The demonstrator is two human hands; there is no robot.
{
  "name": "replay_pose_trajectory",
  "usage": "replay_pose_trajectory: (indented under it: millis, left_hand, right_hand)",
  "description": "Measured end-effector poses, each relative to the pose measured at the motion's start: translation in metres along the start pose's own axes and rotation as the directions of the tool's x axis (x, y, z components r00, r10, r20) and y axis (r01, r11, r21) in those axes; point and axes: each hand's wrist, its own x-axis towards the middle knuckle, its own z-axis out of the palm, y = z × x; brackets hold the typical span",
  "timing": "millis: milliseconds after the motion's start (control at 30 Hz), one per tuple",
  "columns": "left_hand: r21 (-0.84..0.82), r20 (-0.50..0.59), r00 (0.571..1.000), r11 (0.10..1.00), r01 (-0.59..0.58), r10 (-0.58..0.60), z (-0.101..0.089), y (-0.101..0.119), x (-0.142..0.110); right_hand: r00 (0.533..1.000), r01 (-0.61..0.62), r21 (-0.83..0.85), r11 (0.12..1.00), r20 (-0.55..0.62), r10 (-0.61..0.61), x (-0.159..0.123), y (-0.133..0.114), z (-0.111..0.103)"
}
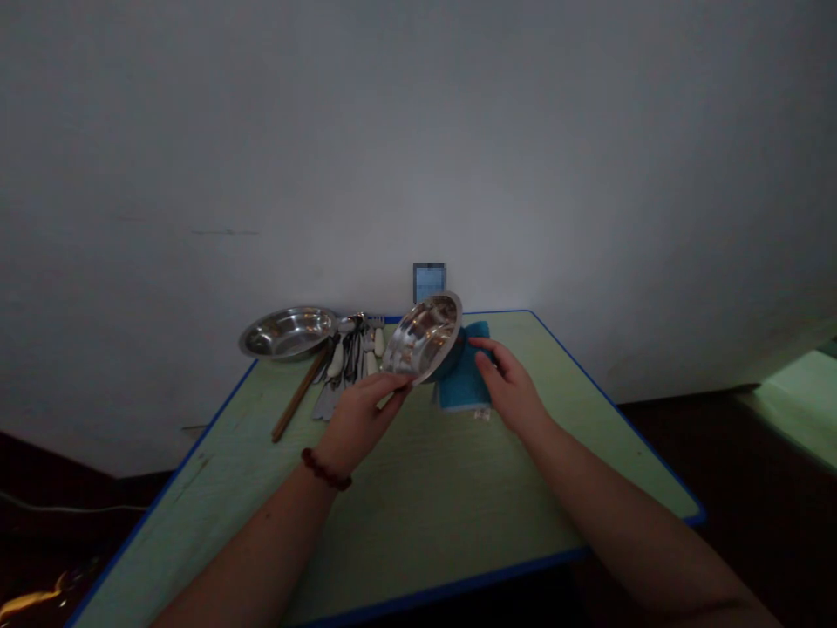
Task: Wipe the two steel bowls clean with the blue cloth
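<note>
A shiny metal bowl (425,338) is tilted up on its side above the table, its hollow facing left. My left hand (366,410) pinches its near rim between thumb and fingers. To the right of the bowl is a blue cloth (466,384), partly hidden behind it. My right hand (513,388) reaches over the cloth's right edge with thumb and forefinger apart; its other fingers are largely hidden. Whether it touches the cloth is unclear.
A second metal bowl (288,334) stands at the table's back left corner. Beside it lie wooden chopsticks (299,397) and a pile of forks, spoons and other cutlery (353,353). A small screen (430,279) is at the wall behind the blue-edged green table (418,523).
</note>
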Motion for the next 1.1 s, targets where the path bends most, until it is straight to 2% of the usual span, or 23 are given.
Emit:
replay_pose_trajectory:
  millis: [167,300,433,633,700,800,933,1100]
  left_hand:
    - [0.129,0.05,0.998,0.991,-0.044,0.038,-0.002,0.0,0.0]
    - [0.207,0.072,0.994,0.974,-0.095,0.081,-0.003,0.0,0.0]
    - [0.239,0.076,0.992,0.964,-0.115,0.1,-0.005,0.002,0.0]
    - [0.267,0.101,0.982,0.946,-0.184,0.162,-0.007,0.004,0.0]
    - [0.276,0.11,0.977,0.939,-0.207,0.183,-0.007,0.004,0.0]
    - [0.296,0.119,0.972,0.927,-0.229,0.202,-0.008,0.002,0.0]
    - [0.339,0.134,0.965,0.905,-0.257,0.224,-0.009,-0.003,0.001]
    - [0.351,0.16,0.954,0.889,-0.294,0.252,-0.008,-0.007,0.002]
  right_hand:
    - [0.979,-0.202,0.148,0.968,0.024,0.2,0.004,0.003,0.003]
    - [0.94,-0.339,0.295,0.893,0.065,0.335,0.005,0.001,0.006]
    - [0.907,-0.413,0.4,0.819,0.099,0.409,0.006,-0.001,0.008]
    - [0.874,-0.463,0.451,0.763,0.086,0.479,0.008,-0.005,0.008]
    - [0.872,-0.449,0.447,0.774,0.03,0.488,0.009,-0.004,0.006]
    - [0.884,-0.42,0.355,0.836,-0.05,0.465,0.011,-0.002,0.004]
    - [0.898,-0.42,0.258,0.87,-0.018,0.439,0.013,0.003,0.001]
    - [0.933,-0.36,0.17,0.917,0.041,0.358,0.014,0.007,0.0]
